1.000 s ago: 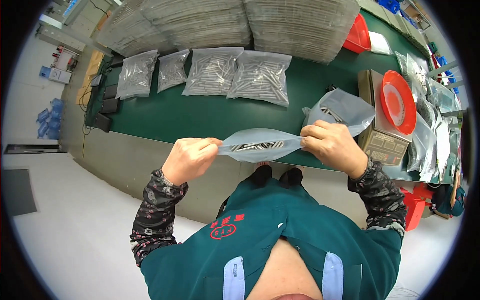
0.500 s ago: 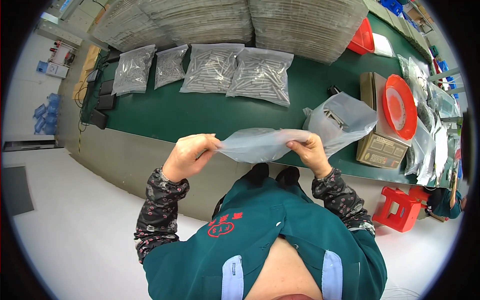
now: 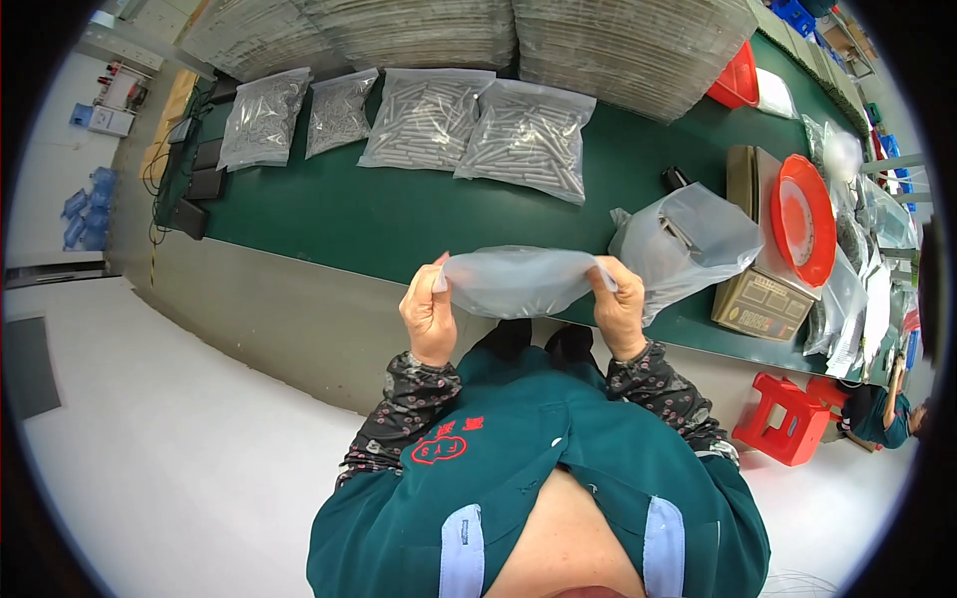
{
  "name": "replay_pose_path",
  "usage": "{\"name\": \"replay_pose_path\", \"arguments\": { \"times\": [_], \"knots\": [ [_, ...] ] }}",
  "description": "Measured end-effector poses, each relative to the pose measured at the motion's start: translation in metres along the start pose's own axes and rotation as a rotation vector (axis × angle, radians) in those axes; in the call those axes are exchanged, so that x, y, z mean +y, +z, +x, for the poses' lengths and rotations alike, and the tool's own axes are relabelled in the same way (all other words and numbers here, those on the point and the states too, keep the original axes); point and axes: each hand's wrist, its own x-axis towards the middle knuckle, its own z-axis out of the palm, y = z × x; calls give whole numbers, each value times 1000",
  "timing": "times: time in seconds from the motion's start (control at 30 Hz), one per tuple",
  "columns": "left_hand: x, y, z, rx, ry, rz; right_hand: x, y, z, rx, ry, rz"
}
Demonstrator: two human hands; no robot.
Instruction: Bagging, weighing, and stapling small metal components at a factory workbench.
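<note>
Between my two hands a clear plastic bag [image 3: 518,282] is held by its rim, stretched sideways in front of the table edge. My left hand [image 3: 429,314] is closed on its left end. My right hand [image 3: 620,307] grips the right end, the fingers partly hidden by the plastic. To the right of my right hand stands another plastic bag [image 3: 718,261], its mouth open and a few metal pieces [image 3: 678,231] showing inside. Beyond it sits a weighing scale [image 3: 760,304] with a round red tray [image 3: 804,221] on top.
Several filled bags of metal pins [image 3: 424,120] lie in a row on the green table [image 3: 329,224]. Tall stacks of grey sheets [image 3: 618,50] rise behind them. A small black object [image 3: 675,178] lies near the scale. A red stool [image 3: 788,419] stands at the right; a co-worker [image 3: 882,414] is beyond.
My left hand has moved right and turned more upright, bringing the hands closer together. The bag between them now spreads wider at the rim. The view has shifted slightly.
</note>
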Motion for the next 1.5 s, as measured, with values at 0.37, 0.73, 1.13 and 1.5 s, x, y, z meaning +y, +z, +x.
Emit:
{"name": "replay_pose_path", "arguments": {
  "times": [0.37, 0.73, 1.13, 1.5],
  "knots": [
    [-35, 22, 23, -57, -261, 506, 40, 28, 23, 188, 178, -430],
    [-56, 21, 26, -341, -571, 455, 59, 31, 20, 25, 517, -417],
    [-48, 8, 36, -124, -791, -222, 43, 17, 31, 111, 747, 111],
    [-25, -5, 43, -192, -897, -316, 4, 1, 28, 152, 845, 222]
  ]
}}
